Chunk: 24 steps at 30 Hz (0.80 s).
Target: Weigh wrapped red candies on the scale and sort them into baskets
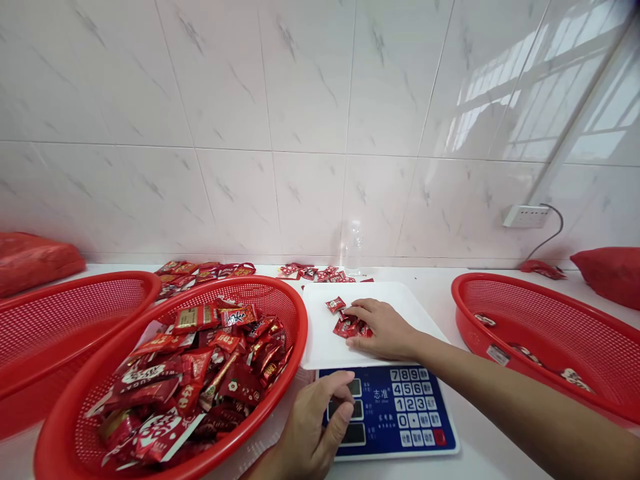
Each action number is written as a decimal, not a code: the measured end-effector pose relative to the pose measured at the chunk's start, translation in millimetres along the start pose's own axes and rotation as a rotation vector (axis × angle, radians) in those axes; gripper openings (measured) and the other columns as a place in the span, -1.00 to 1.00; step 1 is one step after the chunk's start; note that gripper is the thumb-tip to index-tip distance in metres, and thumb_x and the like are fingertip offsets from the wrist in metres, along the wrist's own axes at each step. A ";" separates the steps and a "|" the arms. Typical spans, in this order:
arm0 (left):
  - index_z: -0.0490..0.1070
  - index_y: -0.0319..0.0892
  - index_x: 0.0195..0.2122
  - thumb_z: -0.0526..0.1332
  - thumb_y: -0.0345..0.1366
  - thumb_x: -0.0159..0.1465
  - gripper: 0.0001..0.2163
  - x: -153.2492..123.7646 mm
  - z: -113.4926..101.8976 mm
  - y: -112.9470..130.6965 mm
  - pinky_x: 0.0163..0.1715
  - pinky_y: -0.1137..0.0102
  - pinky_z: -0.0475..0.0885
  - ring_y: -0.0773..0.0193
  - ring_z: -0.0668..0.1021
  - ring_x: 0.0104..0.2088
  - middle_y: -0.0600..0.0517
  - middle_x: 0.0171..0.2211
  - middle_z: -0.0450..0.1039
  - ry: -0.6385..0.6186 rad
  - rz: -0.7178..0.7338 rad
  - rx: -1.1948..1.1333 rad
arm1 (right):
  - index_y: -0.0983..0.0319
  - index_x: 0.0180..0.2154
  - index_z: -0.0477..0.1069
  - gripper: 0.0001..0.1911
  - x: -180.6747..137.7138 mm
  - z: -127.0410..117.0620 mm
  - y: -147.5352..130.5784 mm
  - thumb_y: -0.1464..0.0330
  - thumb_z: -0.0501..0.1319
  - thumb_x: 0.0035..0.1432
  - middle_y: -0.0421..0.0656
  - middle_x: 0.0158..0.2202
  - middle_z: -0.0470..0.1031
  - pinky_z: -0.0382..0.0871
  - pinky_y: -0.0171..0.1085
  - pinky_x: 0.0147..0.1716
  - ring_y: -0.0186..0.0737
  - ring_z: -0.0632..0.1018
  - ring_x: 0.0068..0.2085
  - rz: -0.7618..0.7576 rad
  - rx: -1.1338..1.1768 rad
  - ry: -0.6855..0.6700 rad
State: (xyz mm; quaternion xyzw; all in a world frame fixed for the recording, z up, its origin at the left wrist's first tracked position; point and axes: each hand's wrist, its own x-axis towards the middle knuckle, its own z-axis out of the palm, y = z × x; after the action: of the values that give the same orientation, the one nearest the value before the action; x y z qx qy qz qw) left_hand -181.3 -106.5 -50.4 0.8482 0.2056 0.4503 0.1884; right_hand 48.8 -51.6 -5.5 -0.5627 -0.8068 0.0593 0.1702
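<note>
A white weighing tray tops a scale with a blue keypad panel. On the tray lies a small pile of red wrapped candies, and one more red packet lies at its upper left. My right hand is cupped over the pile, fingers and thumb bent round some of the candies; its palm side is hidden. Loosely curled, with thumb and forefinger apart, my left hand hovers at the scale's left displays, with nothing visible in it. To its left, a red basket holds many mixed red-wrapped sweets.
Another red basket stands at far left, and a third at right has several packets inside. Small packets and larger ones lie along the wall near a clear bottle. Red bags sit at both edges.
</note>
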 end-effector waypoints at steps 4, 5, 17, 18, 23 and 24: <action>0.22 -0.06 0.13 0.10 -0.39 0.34 -0.67 0.7 -0.1 0.0 -0.19 0.47 0.46 0.33 0.58 -0.30 0.09 -0.30 0.54 0.006 0.003 -0.008 | -0.01 0.26 0.16 -0.19 4.8 -0.4 3.9 -0.12 0.21 0.02 -0.04 0.33 0.09 -0.19 0.26 0.23 0.18 0.00 0.34 -0.011 -0.012 -0.048; 0.22 -0.06 0.13 0.10 -0.39 0.34 -0.67 0.7 -0.2 -0.1 -0.19 0.47 0.47 0.33 0.58 -0.31 0.09 -0.30 0.54 0.004 0.004 -0.008 | -0.04 0.28 0.10 -0.15 6.5 -1.0 5.1 -0.15 0.20 0.01 -0.05 0.36 0.02 -0.25 0.30 0.22 0.21 -0.07 0.36 -0.018 -0.012 -0.064; 0.22 -0.04 0.12 0.11 -0.40 0.32 -0.65 0.6 -2.5 2.8 -0.16 0.48 0.46 0.34 0.58 -0.29 0.09 -0.29 0.53 0.021 0.004 -0.018 | -0.06 0.30 0.06 -0.05 32.5 -7.3 0.8 -0.24 0.18 -0.06 -0.10 0.37 -0.02 -0.35 0.32 0.22 0.23 -0.13 0.37 -0.126 -0.017 -0.165; 0.22 -0.04 0.12 0.11 -0.41 0.32 -0.65 0.7 -2.6 2.5 -0.16 0.49 0.46 0.34 0.58 -0.29 0.10 -0.29 0.53 0.019 0.008 -0.022 | -0.04 0.29 0.08 -0.06 33.2 -6.1 0.4 -0.24 0.17 -0.06 -0.08 0.36 0.01 -0.28 0.30 0.22 0.23 -0.08 0.36 -0.132 -0.021 -0.169; 0.20 -0.04 0.13 0.11 -0.40 0.32 -0.64 0.4 -2.7 1.2 -0.15 0.49 0.46 0.34 0.58 -0.28 0.09 -0.29 0.54 0.009 0.023 -0.007 | 0.00 0.24 0.20 -0.28 32.7 -3.8 -2.4 -0.09 0.16 0.10 -0.07 0.32 0.13 0.19 0.08 0.10 0.14 0.32 0.20 -0.166 -0.039 -0.141; 0.20 -0.04 0.13 0.10 -0.39 0.32 -0.64 0.3 -2.7 1.5 -0.15 0.48 0.46 0.33 0.58 -0.29 0.09 -0.29 0.54 0.006 0.021 -0.004 | 0.01 0.22 0.24 -0.34 32.2 -4.0 -3.6 -0.04 0.16 0.13 -0.08 0.29 0.18 0.22 0.04 0.08 0.10 0.36 0.16 -0.175 -0.040 -0.123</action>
State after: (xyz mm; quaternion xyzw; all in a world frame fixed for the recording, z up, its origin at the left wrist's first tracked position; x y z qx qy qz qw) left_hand -183.2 -107.2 -48.0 0.8486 0.1965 0.4552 0.1846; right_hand 37.0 -23.4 6.0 -0.4887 -0.8628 0.0624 0.1137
